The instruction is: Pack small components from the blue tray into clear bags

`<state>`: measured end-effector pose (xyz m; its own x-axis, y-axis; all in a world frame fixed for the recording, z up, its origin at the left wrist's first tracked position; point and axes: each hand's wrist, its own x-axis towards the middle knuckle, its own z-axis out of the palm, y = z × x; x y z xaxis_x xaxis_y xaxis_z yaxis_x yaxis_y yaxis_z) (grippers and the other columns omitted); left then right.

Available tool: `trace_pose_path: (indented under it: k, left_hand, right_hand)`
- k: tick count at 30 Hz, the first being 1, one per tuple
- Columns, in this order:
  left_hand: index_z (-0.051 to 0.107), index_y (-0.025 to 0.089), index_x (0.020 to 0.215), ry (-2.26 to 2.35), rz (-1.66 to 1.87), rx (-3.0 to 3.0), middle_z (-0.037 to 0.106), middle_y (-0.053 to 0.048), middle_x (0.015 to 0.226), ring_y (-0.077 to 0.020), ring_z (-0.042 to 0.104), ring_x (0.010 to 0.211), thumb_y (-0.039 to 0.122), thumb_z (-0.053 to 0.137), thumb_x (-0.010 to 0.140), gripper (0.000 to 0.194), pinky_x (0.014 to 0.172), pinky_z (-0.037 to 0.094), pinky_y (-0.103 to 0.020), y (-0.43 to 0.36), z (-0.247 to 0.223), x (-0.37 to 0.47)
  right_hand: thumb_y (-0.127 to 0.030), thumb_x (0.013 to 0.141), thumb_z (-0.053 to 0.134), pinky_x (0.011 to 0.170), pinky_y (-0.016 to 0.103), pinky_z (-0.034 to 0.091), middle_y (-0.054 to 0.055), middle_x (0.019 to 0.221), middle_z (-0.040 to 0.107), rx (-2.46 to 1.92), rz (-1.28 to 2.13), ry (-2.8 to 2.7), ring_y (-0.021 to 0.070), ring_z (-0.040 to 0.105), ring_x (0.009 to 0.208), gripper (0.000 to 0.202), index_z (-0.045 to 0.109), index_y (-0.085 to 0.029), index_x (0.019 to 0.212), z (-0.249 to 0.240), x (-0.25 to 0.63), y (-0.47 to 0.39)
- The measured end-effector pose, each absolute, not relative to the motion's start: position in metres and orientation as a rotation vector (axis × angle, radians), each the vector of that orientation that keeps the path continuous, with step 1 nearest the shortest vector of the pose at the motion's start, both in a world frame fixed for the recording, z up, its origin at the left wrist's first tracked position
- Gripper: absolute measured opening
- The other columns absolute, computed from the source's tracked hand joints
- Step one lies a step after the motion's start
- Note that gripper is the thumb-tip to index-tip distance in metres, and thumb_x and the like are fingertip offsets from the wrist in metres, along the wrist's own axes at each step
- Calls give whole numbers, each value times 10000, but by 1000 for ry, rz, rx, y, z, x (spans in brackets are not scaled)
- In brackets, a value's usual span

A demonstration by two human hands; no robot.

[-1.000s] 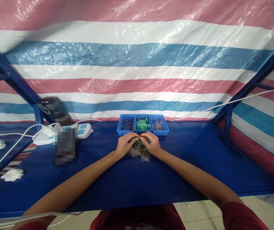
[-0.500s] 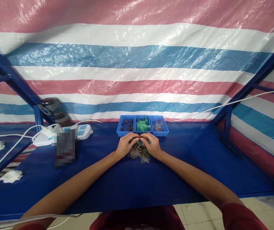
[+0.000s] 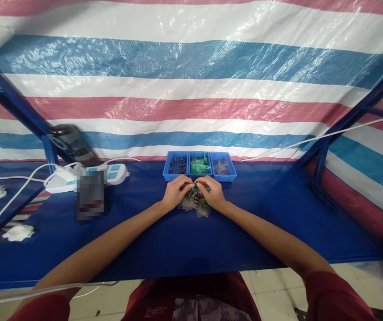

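My left hand [image 3: 177, 192] and my right hand [image 3: 211, 192] meet over the table, fingertips pinched together around a small dark part [image 3: 194, 183] too tiny to name. Under and between them lies a pile of small clear bags [image 3: 193, 205] with metal and green bits inside. Just beyond my fingers stand three blue bins side by side. The left bin [image 3: 175, 177] holds several small dark brass-coloured fittings. Green plastic packets [image 3: 200, 166] fill the middle one. In the right bin [image 3: 225, 178] are small clear bags with greyish contents.
A white power strip [image 3: 118, 174] with plugged-in cables lies at the left, beside a blurred-out dark object [image 3: 91, 196]. Behind it leans a dark jar-like container [image 3: 74, 145]. Crumpled white tissue [image 3: 18, 232] lies further left. Blue frame posts flank the blue table [image 3: 261, 223], backed by striped sheeting.
The camera view has tipped slightly downward, so the scene sits higher. Both hands stay pinched together over the pile, with the fingertips shifted only a little.
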<state>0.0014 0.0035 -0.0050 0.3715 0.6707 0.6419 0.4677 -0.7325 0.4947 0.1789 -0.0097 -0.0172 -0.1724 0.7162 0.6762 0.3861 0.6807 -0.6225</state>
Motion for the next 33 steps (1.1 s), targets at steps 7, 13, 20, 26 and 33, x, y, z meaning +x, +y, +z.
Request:
trace_pose_path:
  k: [7, 13, 20, 26, 33]
  left_hand:
    - [607, 168, 902, 1012, 1289, 2400, 627, -35, 847, -101, 547, 645, 312, 511, 901, 174, 617, 440, -214, 4, -7, 0]
    - [613, 170, 916, 993, 1303, 2400, 636, -42, 865, -116, 577, 701, 293, 513, 901, 159, 651, 457, -223, 4, -8, 0]
    - [625, 169, 923, 984, 1314, 2385, 648, -45, 870, -133, 604, 776, 282, 503, 906, 166, 706, 472, -229, 3, -5, 1]
    - [634, 176, 935, 979, 1304, 2385, 659, -44, 869, -144, 615, 802, 293, 492, 910, 186, 735, 480, -243, 3, -6, 1]
    - [637, 181, 955, 979, 1294, 2388, 663, -44, 888, -145, 622, 824, 272, 489, 912, 179, 757, 486, -245, 2, -5, 0]
  right_hand:
    - [-307, 913, 469, 635, 285, 494, 42, 778, 597, -859, 383, -1774, 146, 569, 649, 196, 601, -193, 1003, -19, 178, -11]
    - [-313, 908, 477, 636, 283, 491, 37, 761, 589, -844, 390, -1773, 148, 570, 652, 203, 607, -191, 1006, -19, 177, -10]
    - [-337, 909, 472, 631, 272, 487, 36, 760, 591, -866, 409, -1772, 143, 569, 644, 209, 594, -183, 983, -22, 177, -9]
    - [-334, 904, 480, 617, 264, 482, 30, 747, 579, -861, 416, -1769, 140, 566, 631, 196, 587, -184, 970, -23, 176, -8]
    - [-322, 890, 503, 607, 261, 475, 25, 736, 566, -864, 405, -1766, 136, 551, 628, 162, 587, -188, 927, -22, 175, -8]
